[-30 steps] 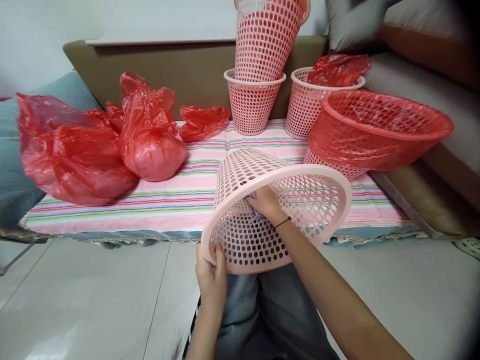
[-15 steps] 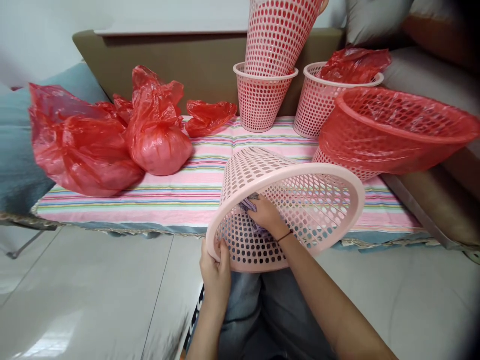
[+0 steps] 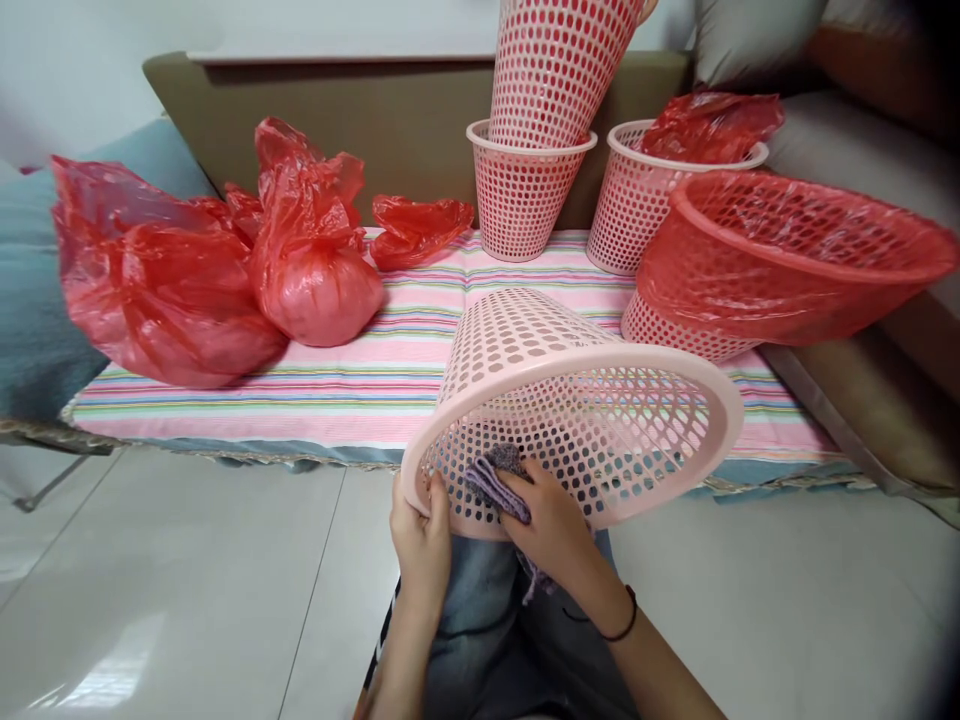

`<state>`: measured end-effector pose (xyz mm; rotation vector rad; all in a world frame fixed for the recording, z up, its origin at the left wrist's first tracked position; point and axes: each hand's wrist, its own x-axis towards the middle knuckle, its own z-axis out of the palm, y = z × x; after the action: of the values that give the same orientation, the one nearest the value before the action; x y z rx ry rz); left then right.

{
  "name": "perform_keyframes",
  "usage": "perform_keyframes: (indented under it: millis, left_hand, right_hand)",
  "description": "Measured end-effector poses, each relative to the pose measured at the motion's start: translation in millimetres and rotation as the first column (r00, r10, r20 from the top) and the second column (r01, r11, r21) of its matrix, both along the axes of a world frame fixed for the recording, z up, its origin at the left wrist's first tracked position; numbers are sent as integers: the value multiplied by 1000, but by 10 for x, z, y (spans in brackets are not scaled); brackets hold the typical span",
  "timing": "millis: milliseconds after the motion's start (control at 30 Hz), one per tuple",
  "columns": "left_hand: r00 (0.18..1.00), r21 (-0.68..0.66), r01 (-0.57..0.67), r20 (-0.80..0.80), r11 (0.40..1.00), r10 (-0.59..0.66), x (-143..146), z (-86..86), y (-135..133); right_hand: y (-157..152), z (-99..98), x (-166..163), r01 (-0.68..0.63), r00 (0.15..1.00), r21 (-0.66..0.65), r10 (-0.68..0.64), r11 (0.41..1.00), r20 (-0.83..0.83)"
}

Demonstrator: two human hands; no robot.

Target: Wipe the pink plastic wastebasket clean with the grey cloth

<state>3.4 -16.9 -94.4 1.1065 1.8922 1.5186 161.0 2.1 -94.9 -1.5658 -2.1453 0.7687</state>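
Observation:
A pale pink perforated plastic basket [image 3: 525, 345] lies tilted on its side, its wide mouth facing me above my knees. My left hand [image 3: 421, 535] grips the rim at its lower left, thumb inside and fingers around the outside. In my right hand [image 3: 551, 520] is a bunched purple and grey cloth [image 3: 499, 485], held at the basket's mouth near the lower inner wall. A loose end of the cloth hangs below the rim. Some of the right fingers are hidden behind the cloth.
On the striped bench cover [image 3: 337, 400] sit filled red plastic bags [image 3: 319, 285] at left. Behind the basket stand stacked pink baskets [image 3: 525, 200], another basket holding a red bag [image 3: 637, 210], and a basket covered in red plastic [image 3: 780, 290]. Cushions [image 3: 817, 150] lie at right.
My right hand has drawn back with the cloth from deep inside the basket to its mouth. The basket's mouth has tipped slightly downward, and my left hand has shifted a little left with the rim.

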Motion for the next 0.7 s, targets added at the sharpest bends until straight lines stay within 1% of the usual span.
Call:
perform_keyframes:
  millis: [233,367,500,700]
  left_hand:
    - [1000,-4,17,26,1000,-17,-33,-45,-9]
    - [999,1,46,-19,999,-46,-72,15,-7]
    - [992,19,37,-125,999,-34,-99,190,22]
    - [951,54,52,-308,997,-32,-82,588,92]
  right_hand:
    - [-299,92,79,-39,997,-119,31,992,-68]
    - [-393,137,119,-47,989,-181,20,982,-147]
    - [-429,220,110,-81,962,-233,14,969,-274]
    - [-418,388,106,-161,923,-294,38,942,-384]
